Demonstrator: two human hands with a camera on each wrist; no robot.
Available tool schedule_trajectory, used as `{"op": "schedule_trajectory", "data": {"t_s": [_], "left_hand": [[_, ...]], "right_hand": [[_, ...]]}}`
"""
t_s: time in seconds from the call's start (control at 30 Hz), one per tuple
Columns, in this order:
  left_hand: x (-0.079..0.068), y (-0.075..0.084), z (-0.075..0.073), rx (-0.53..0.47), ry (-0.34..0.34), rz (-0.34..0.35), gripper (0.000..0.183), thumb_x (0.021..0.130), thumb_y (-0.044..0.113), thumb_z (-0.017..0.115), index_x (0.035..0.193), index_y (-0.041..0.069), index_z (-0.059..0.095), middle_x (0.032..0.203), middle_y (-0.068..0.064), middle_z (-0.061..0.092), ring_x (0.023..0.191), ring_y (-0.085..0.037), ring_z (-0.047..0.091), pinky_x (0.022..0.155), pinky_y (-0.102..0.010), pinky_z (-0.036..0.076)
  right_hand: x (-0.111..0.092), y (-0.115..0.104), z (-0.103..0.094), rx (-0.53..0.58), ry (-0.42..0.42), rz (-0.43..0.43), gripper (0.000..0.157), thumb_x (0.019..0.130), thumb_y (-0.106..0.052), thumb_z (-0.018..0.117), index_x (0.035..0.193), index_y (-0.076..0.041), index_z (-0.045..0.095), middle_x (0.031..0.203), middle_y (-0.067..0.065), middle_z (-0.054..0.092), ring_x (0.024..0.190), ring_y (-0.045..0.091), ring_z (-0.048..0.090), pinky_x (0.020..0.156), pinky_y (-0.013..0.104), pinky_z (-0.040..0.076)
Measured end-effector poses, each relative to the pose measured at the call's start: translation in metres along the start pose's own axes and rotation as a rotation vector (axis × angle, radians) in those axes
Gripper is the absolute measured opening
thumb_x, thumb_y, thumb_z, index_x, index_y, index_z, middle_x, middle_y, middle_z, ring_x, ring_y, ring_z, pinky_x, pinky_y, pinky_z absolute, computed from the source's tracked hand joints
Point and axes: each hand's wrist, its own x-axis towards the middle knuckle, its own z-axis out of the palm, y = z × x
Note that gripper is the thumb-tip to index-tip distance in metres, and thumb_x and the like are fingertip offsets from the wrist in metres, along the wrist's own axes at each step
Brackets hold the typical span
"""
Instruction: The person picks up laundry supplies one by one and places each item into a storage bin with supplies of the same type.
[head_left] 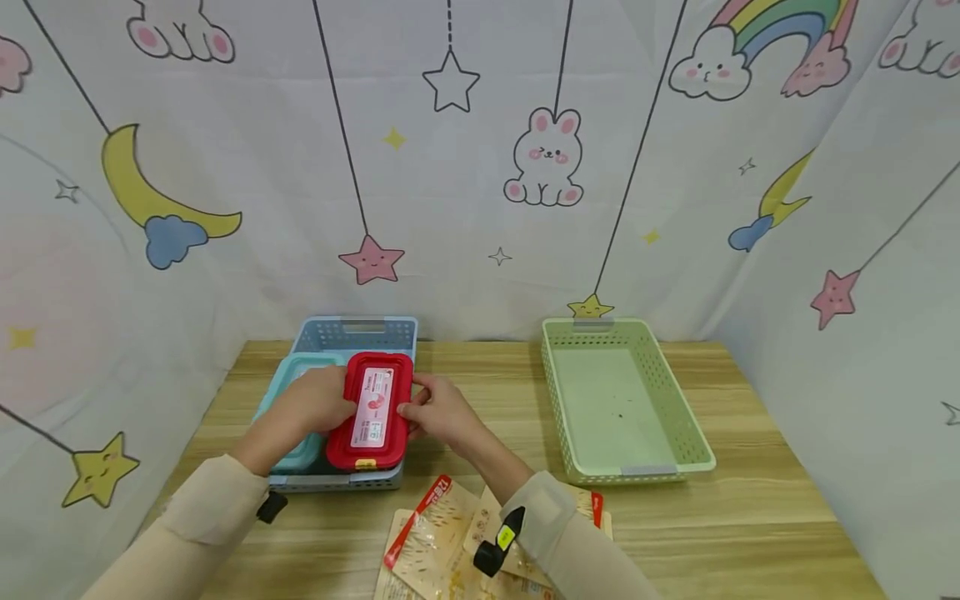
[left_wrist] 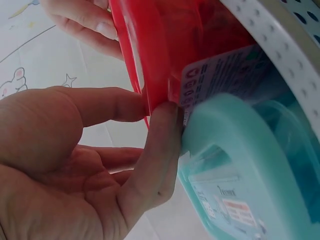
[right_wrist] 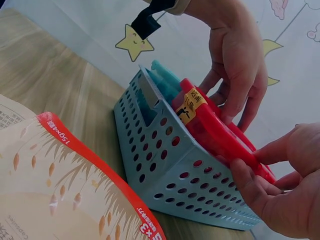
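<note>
A red lidded plastic box (head_left: 375,408) with a pink label lies slightly tilted in the right half of the blue basket (head_left: 337,482). My left hand (head_left: 326,400) pinches its left edge between thumb and fingers, close beside a teal lidded box (head_left: 303,454). On the other long side, my right hand (head_left: 447,412) grips the lid's edge with thumb and fingers. In the right wrist view the red box (right_wrist: 215,127) sits partly above the basket's rim, with a yellow sticker on its end. The teal box (left_wrist: 240,145) touches or nearly touches my left fingertips in the left wrist view.
A pale green basket (head_left: 615,408) stands on the wooden table (head_left: 480,367) to the right, with a few dark specks on its floor. Several beige and red packets (head_left: 435,542) lie overlapping at the front, under my right forearm. A patterned white cloth (head_left: 480,192) hangs behind.
</note>
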Motion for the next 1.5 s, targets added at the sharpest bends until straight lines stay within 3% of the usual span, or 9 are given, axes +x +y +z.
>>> {"op": "schedule_trajectory", "data": {"t_s": [0.37,0.67,0.87,1.03,1.5], "left_hand": [[-0.001,0.005,0.004,0.109,0.068,-0.001,0.046,0.092,0.016,0.080,0.121,-0.013,0.059,0.087,-0.014,0.066,0.071,-0.022,0.064,0.061,-0.033,0.059],[0.001,0.011,0.004,0.210,0.038,-0.004,0.033,0.093,0.016,0.079,0.108,-0.008,0.063,0.080,-0.010,0.062,0.071,-0.022,0.061,0.059,-0.031,0.058],[0.003,0.012,0.004,0.254,0.019,0.014,0.040,0.089,0.017,0.084,0.110,-0.009,0.063,0.082,-0.012,0.064,0.071,-0.022,0.063,0.063,-0.035,0.062],[0.002,0.014,0.005,0.283,0.016,0.034,0.043,0.085,0.017,0.087,0.111,-0.009,0.065,0.083,-0.013,0.064,0.070,-0.022,0.063,0.062,-0.035,0.063],[0.002,0.016,0.011,0.374,0.070,0.079,0.039,0.082,0.017,0.090,0.106,-0.007,0.071,0.083,-0.014,0.066,0.069,-0.024,0.062,0.061,-0.037,0.064]], "right_hand": [[0.001,0.004,-0.003,0.015,-0.018,-0.003,0.054,0.100,-0.001,0.069,0.151,0.001,0.053,0.090,0.012,0.063,0.063,0.019,0.068,0.080,0.060,0.062],[0.002,0.005,-0.006,0.052,-0.038,0.018,0.055,0.100,0.000,0.070,0.151,0.000,0.052,0.093,0.014,0.063,0.065,0.020,0.069,0.081,0.058,0.062],[0.000,0.006,-0.005,0.004,-0.038,0.014,0.053,0.100,-0.003,0.071,0.150,-0.002,0.054,0.094,0.012,0.062,0.066,0.020,0.069,0.081,0.060,0.061],[-0.001,0.005,-0.004,-0.039,-0.047,0.013,0.050,0.101,-0.006,0.072,0.148,-0.004,0.055,0.095,0.012,0.062,0.069,0.023,0.071,0.076,0.053,0.064],[-0.001,0.003,-0.003,-0.120,-0.055,-0.001,0.054,0.102,-0.008,0.072,0.151,-0.003,0.051,0.091,0.010,0.063,0.064,0.021,0.071,0.073,0.052,0.064]]}}
